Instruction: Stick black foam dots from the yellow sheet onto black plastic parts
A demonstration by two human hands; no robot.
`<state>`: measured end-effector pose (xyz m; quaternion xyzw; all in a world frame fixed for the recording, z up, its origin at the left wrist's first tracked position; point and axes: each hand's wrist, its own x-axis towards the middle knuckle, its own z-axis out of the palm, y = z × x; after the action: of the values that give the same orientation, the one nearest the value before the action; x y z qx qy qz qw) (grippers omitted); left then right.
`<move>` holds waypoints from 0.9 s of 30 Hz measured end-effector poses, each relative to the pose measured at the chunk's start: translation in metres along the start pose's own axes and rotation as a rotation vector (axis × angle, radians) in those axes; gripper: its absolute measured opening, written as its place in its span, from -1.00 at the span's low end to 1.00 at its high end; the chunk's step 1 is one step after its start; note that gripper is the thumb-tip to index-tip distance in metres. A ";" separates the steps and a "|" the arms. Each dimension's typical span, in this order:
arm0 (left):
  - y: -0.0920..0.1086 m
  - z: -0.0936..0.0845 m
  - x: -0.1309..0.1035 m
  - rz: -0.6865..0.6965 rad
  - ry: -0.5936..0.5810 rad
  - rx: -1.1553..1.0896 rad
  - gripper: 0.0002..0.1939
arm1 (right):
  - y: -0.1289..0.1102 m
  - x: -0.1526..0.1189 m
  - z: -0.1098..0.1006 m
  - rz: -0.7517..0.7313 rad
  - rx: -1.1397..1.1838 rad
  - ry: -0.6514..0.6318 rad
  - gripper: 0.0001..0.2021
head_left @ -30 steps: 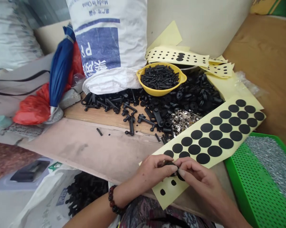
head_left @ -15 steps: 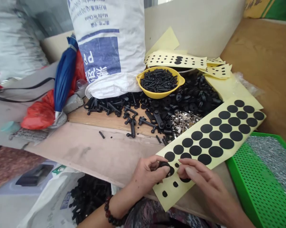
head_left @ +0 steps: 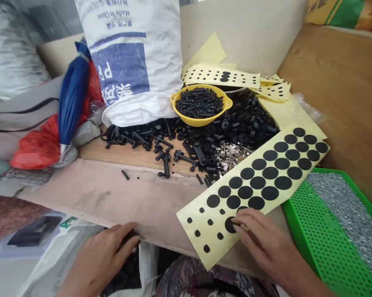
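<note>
My left hand [head_left: 108, 251] is over the table's front edge, above an open white sack [head_left: 149, 264] of black parts. Its thumb and fingers are apart, and nothing shows between them. On the right, my right hand [head_left: 260, 235] touches the yellow sticker sheet [head_left: 189, 212] at a large black round sticker [head_left: 231, 225]. Thumb and forefinger are pinched at that sticker's edge; whether they grip it is too small to tell. Rows of black discs cover the sheet's upper part, and several small black dots lie at its lower left end.
A yellow bowl [head_left: 198, 119] of black screws stands behind, before a big white sack [head_left: 161, 62]. Black plastic parts [head_left: 250, 119] and small metal clips [head_left: 231, 156] are heaped nearby. A green basket [head_left: 309, 227] is at right, a blue umbrella [head_left: 73, 95] at left.
My left hand has left the sheet with its black part, moved left to the table edge and opened; the part is gone from it. The view has shifted slightly. My right hand stays at the sheet.
</note>
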<state>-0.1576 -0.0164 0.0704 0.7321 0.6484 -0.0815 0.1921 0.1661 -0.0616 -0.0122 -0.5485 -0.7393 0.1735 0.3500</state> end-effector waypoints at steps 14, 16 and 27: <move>0.141 0.079 0.036 0.868 0.210 0.163 -0.80 | 0.021 -0.012 0.008 -0.021 -0.167 -0.043 -0.89; 0.140 0.081 0.037 0.863 0.224 0.174 -0.80 | 0.021 -0.012 0.005 -0.020 -0.125 -0.069 -0.90; 0.140 0.087 0.036 0.864 0.263 0.200 -0.76 | 0.021 -0.009 0.009 -0.011 -0.216 -0.051 -0.87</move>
<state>-0.0040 -0.0293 0.0019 0.9542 0.2919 0.0372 0.0530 0.1756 -0.0614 -0.0345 -0.5742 -0.7654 0.1048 0.2709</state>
